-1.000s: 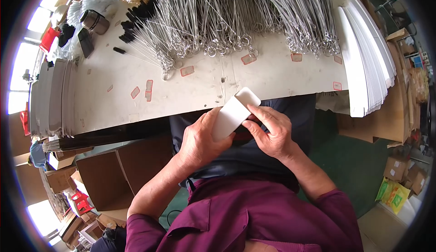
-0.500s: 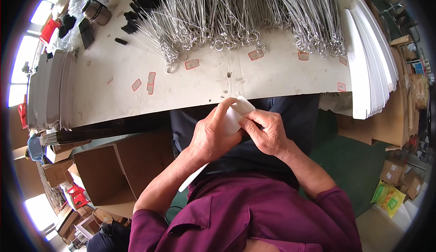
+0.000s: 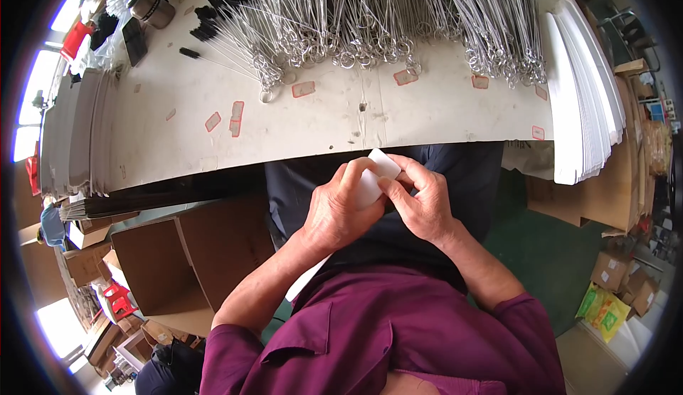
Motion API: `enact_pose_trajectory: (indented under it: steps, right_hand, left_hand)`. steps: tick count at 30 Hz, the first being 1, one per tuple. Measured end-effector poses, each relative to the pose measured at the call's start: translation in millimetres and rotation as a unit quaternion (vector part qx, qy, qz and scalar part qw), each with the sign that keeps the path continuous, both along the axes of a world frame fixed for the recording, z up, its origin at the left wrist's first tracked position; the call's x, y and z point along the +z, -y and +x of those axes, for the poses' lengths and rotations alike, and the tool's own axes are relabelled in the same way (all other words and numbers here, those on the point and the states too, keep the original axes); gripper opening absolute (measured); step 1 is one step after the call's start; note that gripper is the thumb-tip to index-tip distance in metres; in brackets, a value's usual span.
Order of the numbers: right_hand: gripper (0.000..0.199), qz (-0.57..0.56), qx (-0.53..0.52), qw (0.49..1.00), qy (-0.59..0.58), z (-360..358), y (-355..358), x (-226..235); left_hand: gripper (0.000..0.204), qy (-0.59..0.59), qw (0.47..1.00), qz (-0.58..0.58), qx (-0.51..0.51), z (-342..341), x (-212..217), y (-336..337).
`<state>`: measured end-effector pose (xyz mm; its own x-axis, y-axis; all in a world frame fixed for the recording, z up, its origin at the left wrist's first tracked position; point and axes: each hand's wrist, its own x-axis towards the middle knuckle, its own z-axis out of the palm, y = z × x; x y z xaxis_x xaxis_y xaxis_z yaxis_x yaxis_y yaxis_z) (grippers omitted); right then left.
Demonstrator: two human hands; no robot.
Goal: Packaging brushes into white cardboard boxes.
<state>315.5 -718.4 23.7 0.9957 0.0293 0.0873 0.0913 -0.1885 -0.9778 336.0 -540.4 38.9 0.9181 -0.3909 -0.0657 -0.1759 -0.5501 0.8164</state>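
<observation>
Over my lap, just off the table's near edge, both hands work at the end of a long, narrow white carton (image 3: pixel 385 163). My left hand (image 3: pixel 337 208) is wrapped round its body, and the carton's other end shows below my left forearm. At the end flap, my right hand (image 3: pixel 425 201) pinches with thumb and forefinger. The fingers hide part of that end. Beyond, on the table (image 3: pixel 284 128), lies a large heap of thin wire brushes (image 3: pixel 356 28) with ring ends toward me and some black bristle tips at the left.
White flat cartons stand stacked at the table's right (image 3: pixel 580 103) and greyish ones at its left (image 3: pixel 78 135). A metal-coloured jar (image 3: pixel 151 8) and a dark phone-like slab (image 3: pixel 134 41) sit far left. An open brown cardboard box (image 3: pixel 160 267) stands below the table on the left.
The white flap between my fingers stands more folded and narrower than before. My right fingers have curled in closer around the carton end. The view has shifted slightly.
</observation>
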Motion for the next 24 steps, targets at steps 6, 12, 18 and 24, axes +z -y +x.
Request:
enact_pose_trajectory:
  steps: [6, 12, 18, 24]
  right_hand:
    - [0.024, -0.216, 0.032, 0.956, 0.194, 7.5, 3.5, 11.6]
    - [0.019, -0.042, 0.026, 0.998, -0.042, 6.1, -2.8, 13.3]
    - [0.018, 0.011, -0.007, 0.997, -0.079, 5.2, -9.0, 2.9]
    - [0.013, 0.149, -0.005, 0.957, -0.248, 7.7, 6.1, 6.5]
  left_hand:
    - [0.069, 0.022, 0.999, -0.001, 0.039, -9.0, -7.6, 3.2]
    - [0.072, 0.025, 0.998, 0.031, 0.057, -9.2, -5.9, 7.2]
    - [0.056, 0.044, 0.995, 0.04, 0.076, -11.1, -13.6, 8.7]
    - [0.05, 0.055, 0.995, 0.049, 0.068, -14.7, -11.4, 12.5]
